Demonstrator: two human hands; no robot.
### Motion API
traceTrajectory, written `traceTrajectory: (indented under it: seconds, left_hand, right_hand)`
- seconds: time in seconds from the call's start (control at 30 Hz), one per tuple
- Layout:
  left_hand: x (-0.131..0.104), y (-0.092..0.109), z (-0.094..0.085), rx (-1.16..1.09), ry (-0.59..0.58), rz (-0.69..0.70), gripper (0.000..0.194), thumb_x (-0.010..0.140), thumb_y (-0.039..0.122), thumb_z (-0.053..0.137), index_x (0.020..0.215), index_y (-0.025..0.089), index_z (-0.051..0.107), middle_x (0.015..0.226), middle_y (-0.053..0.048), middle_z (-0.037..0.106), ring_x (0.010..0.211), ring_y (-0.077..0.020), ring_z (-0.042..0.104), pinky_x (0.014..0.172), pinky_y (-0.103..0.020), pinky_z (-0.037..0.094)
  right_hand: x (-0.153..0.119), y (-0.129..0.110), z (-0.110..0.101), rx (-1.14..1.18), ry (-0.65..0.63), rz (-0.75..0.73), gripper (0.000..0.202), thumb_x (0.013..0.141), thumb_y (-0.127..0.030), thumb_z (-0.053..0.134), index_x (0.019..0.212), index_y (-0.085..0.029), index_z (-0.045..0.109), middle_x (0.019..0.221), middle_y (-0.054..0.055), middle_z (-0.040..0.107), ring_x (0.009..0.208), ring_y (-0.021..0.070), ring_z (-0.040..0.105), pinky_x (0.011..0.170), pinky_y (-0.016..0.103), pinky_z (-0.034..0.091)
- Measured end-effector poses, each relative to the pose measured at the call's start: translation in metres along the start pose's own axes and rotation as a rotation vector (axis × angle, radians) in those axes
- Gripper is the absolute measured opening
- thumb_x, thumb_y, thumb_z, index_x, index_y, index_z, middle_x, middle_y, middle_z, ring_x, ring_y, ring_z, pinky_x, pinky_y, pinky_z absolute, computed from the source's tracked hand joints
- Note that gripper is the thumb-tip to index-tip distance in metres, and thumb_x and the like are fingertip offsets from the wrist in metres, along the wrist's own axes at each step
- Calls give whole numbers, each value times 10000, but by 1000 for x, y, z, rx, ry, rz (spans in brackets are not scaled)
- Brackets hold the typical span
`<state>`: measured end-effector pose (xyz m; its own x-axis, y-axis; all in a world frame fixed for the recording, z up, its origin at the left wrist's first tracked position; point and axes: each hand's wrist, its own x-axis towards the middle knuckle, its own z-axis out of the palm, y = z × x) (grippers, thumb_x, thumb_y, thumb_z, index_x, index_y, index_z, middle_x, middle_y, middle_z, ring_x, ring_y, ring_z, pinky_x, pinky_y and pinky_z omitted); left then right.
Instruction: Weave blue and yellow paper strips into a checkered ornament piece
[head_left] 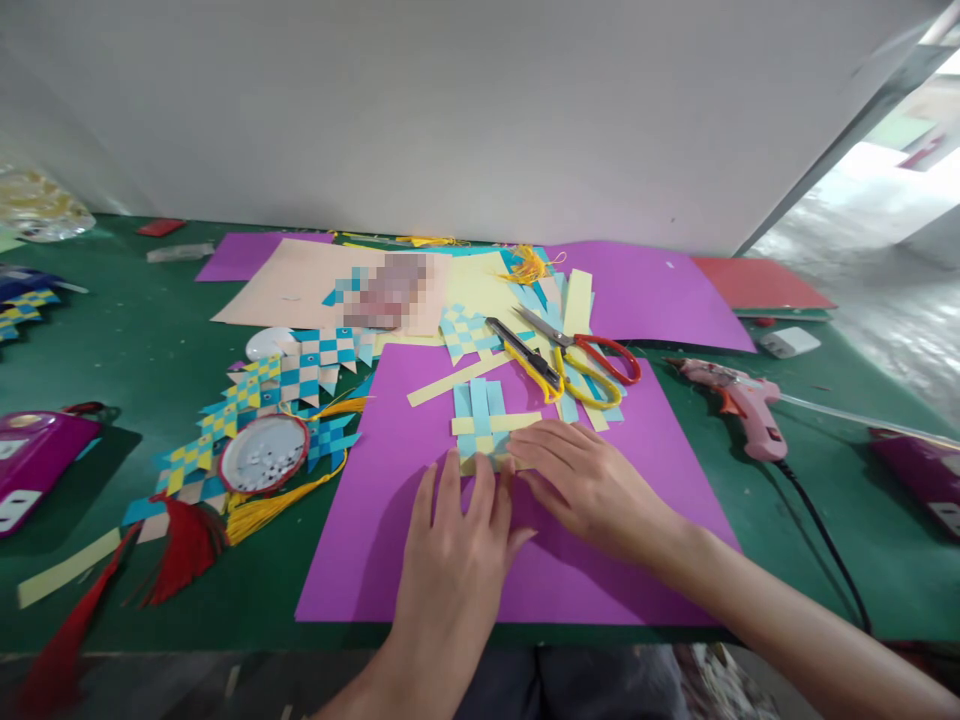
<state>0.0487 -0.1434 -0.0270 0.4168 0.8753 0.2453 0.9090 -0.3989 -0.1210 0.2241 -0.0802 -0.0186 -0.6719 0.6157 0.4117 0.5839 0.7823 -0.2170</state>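
A small weave of light-blue and pale-yellow paper strips [480, 410] lies on a purple sheet [352, 540]. My left hand [454, 550] is palm down below it, fingers spread and tips resting on its lower edge. From the right, my right hand [589, 485] lays its outstretched fingers on the right ends of the yellow strips. Its fingertips cover part of the weave, and both hands press rather than visibly grip. Just above are a black-and-yellow utility knife [529, 358] and scissors [585, 350] with red and yellow handles.
Finished woven paper fish [240, 395] with tassels lie left, beside a dish of small googly eyes [265, 455]. A pink glue gun [735, 400] with its cord sits right. Coloured sheets [645, 290] line the white wall. Purple power strips [45, 460] are at the sides.
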Motion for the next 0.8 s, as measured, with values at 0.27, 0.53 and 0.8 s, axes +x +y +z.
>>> traceTrajectory:
  seconds: [0.27, 0.53, 0.8]
  left_hand:
    - [0, 0, 2, -8, 18, 16, 422, 938, 360, 511, 1298, 150, 581, 1254, -123, 625, 1204, -350, 535, 989, -460, 467]
    - [2, -1, 1, -26, -6, 2, 406, 926, 345, 534, 1289, 171, 586, 1235, -108, 630, 1179, -344, 535, 1054, -547, 392]
    - [2, -2, 3, -59, -4, 4, 402, 913, 346, 555, 1267, 163, 602, 1230, -120, 622, 1194, -348, 527, 1056, -519, 412]
  right_hand:
    - [-4, 6, -4, 20, 30, 27, 236, 937, -132, 436, 1070, -108, 629, 1031, 134, 698, 1003, 256, 632, 875, 455, 547]
    - [-5, 10, -6, 20, -60, 63, 229, 925, -101, 416, 1009, -122, 628, 933, 121, 677, 957, 244, 623, 813, 428, 564]
    - [-7, 6, -4, 50, 5, 63, 237, 936, -123, 436, 1089, -126, 617, 1049, 119, 693, 998, 242, 626, 868, 436, 555]
